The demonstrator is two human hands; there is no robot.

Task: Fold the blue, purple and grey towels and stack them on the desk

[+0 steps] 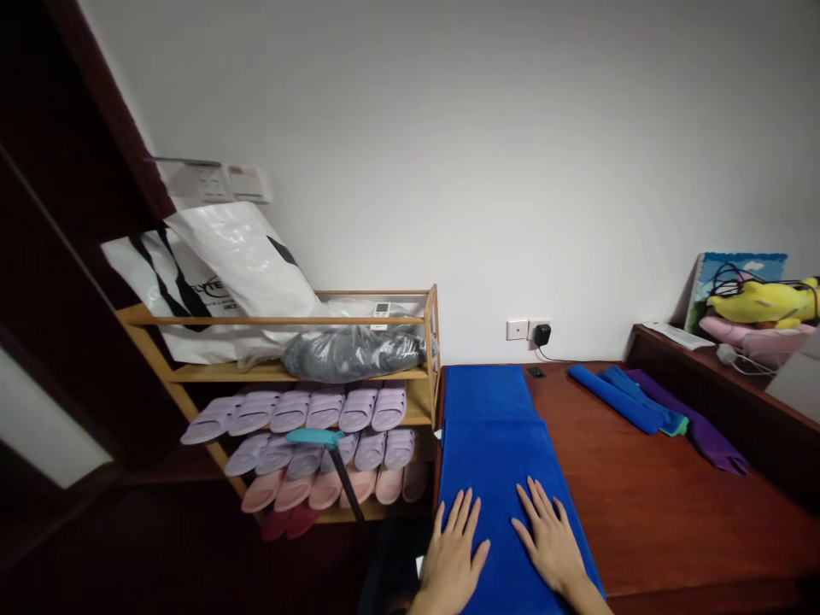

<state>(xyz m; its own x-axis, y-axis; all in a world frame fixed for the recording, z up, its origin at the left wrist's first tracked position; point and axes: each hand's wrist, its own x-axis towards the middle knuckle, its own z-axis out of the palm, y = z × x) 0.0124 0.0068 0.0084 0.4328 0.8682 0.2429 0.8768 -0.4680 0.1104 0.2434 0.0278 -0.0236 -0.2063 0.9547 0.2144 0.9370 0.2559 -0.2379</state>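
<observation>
A long blue cloth [500, 465] is spread flat on the table [647, 512], at five o'clock from the middle of the view; its far part is crossed by a straight edge. It is pressed on by both hands, palms down. The left hand [452, 547] is laid at eight o'clock from the cloth's middle, near one long edge, with its fingers parted and nothing clasped. The right hand [554, 547] is laid at four o'clock, its fingers likewise fanned out and unclenched. Bare cloth is seen between the two.

At two o'clock from the cloth, a blue roll [615, 400] and a purple cloth [692, 423] are set slantwise on the table, with another blue piece between them. Farther along that direction, a yellow toy [762, 303] is tangled with dark cords on a raised shelf [679, 367]. Between twelve and one, a black plug [542, 335] is fitted into the wall. At ten, a wooden rack [295, 321] is topped with white bags [243, 265]; on its lower levels, lilac slippers [325, 408] and pink slippers [324, 491] are lined up.
</observation>
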